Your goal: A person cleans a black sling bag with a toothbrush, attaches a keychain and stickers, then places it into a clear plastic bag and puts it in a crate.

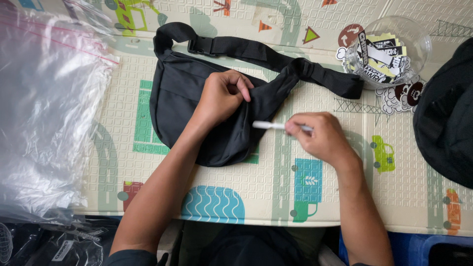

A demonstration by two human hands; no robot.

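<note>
A black waist bag with a long strap and a buckle lies on a play mat printed with roads and cars. My left hand pinches the bag's fabric near its right edge, fingers closed on the cloth. My right hand is to the right of the bag and holds a thin white pen-like stick, whose tip points left toward the pinched fabric.
Clear plastic zip bags are piled on the left. A clear round tub of stickers stands at the upper right, with loose stickers beside it. Another black bag lies at the right edge. Packed black items sit below the mat.
</note>
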